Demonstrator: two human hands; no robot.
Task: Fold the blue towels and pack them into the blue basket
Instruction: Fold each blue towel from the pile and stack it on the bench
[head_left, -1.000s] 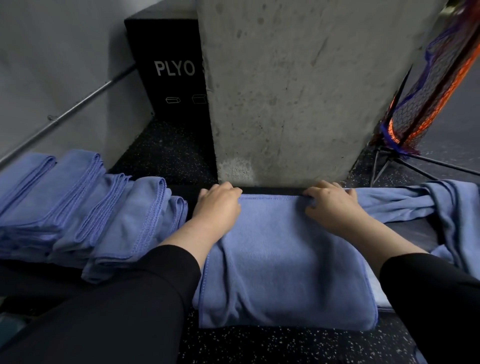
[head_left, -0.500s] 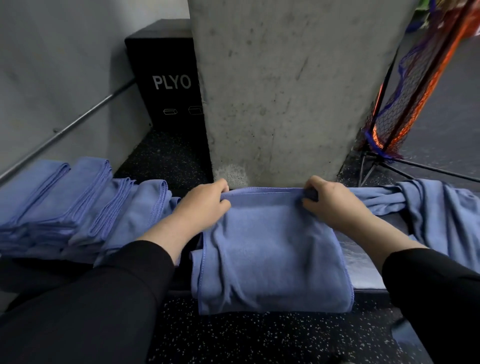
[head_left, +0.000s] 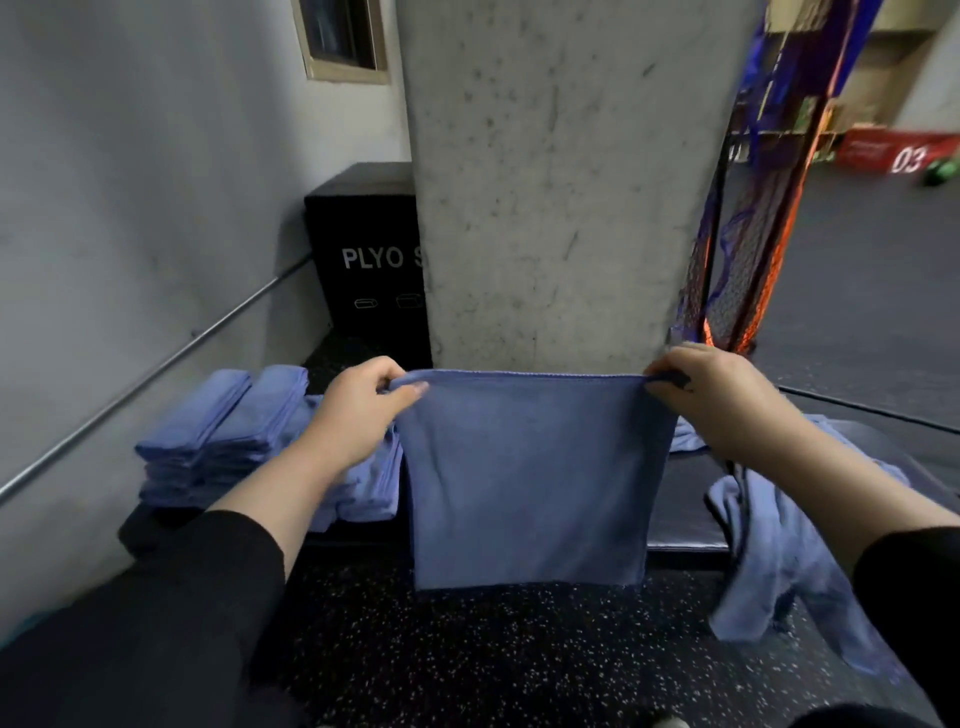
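A blue towel (head_left: 530, 478) hangs flat in the air in front of me, stretched between both hands. My left hand (head_left: 358, 410) pinches its top left corner and my right hand (head_left: 717, 400) pinches its top right corner. Its lower edge hangs just in front of the dark bench (head_left: 685, 514). A stack of folded blue towels (head_left: 218, 436) lies on the bench to the left. Loose unfolded blue towels (head_left: 769, 551) drape over the bench's right end. No blue basket is in view.
A concrete pillar (head_left: 561, 182) rises right behind the bench. A black plyo box (head_left: 369, 254) stands at its left, against a grey wall with a metal rail (head_left: 156, 369). An orange and blue net (head_left: 763, 208) hangs at the right. Speckled black floor (head_left: 493, 649) lies below.
Both hands took the towel's far edge by its corners and lifted it off the bench; it now hangs stretched in the air. My head has tilted up.
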